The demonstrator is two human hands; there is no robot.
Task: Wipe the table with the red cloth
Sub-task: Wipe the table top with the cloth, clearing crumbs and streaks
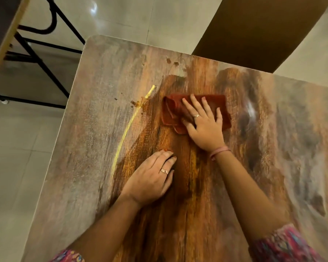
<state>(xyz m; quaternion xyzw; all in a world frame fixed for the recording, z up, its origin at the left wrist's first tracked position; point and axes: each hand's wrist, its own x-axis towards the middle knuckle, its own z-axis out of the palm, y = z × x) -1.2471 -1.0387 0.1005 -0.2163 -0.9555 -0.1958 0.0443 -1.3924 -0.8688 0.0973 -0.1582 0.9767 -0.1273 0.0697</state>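
Wood-grain table [95,148] with brown smears [138,104] stands on pale tiled floor [17,157].

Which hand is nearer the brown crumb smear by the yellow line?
Right. The right hand presses the red cloth just right of the smear; the left hand rests on the table, nearer the person.

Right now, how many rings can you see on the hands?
2. One ring is on the right hand, which presses the red cloth. The other ring is on the left hand, resting on the table. Others may be hidden.
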